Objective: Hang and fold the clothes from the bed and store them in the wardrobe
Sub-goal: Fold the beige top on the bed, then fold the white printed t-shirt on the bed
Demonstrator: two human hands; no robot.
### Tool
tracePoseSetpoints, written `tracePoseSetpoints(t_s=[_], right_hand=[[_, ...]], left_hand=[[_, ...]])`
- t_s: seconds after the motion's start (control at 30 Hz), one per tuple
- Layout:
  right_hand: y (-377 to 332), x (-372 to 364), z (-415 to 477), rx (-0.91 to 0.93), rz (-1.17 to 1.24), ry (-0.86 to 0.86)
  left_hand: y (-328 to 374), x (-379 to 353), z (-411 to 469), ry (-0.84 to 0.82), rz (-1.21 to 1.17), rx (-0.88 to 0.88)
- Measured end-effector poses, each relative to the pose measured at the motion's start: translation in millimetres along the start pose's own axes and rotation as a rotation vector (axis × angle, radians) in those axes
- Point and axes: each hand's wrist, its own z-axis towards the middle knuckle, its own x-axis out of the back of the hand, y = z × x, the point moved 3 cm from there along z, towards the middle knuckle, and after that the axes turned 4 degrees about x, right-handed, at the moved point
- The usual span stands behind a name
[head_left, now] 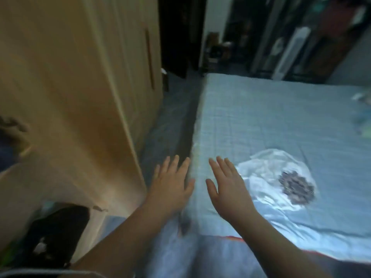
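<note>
**Head view.** The left hand and right hand reach forward, palms down. Their fingers are straight and spread apart and hold nothing. The left hand hovers over the gap between the wardrobe and the bed. The right hand is over the bed's near corner, just beside a white, glossy garment with a dark patterned patch. The frame is blurred, so it cannot be told whether the right hand touches the garment. The garment lies crumpled on the blue sheet, near the bed's edge. More cloth lies at the far right of the bed, too blurred to identify.

**Likely hazards, judged from this layout:**
- **Slipping.** The garment looks smooth and slippery. A one-handed or loose pinch may let it slide out and drop into the narrow floor gap beside the wardrobe.
- **Wrong layer.** The sheet beneath is soft and close in tone. Fingers closing flat on the garment may gather the sheet with it and drag the bedding.
- **Creasing.** The garment is bunched and its outline is unclear. Lifting it by a random fold would likely tangle it and spoil the fold or the hang.
- **Tight quarters.** The wardrobe door stands close to the bed. The part in view, with its handle, appears shut. Carrying a trailing garment through the gap risks snagging it on the door or trapping it there.
- **Reach.** The far cloth lies well apart from both hands, so grabbing for it from here would call for an awkward stretch.
</note>
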Motion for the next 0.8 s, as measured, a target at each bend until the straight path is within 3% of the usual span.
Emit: tracePoseSetpoints(t_s=[0.17,0.3,0.57,0.8], right_hand=[[137.3,62.3,-93.6,-0.355,-0.141,0.021],[201.1,86.7,-140.8,-0.531,-0.174,0.02],[279.2,70.8,-129.0,-0.642,-0.078,-0.038],[371.9,52.0,-63.1,-0.643,-0.064,-0.14]], left_hand=[[160.4,-62.3,9.4,-0.103,0.084,-0.348],[231.6,-91.9,17.7,-0.157,0.113,-0.482],[283.5,-140.0,73.9,-0.281,0.118,-0.528],[309.5,-200.9,180.8,-0.374,0.058,-0.433]])
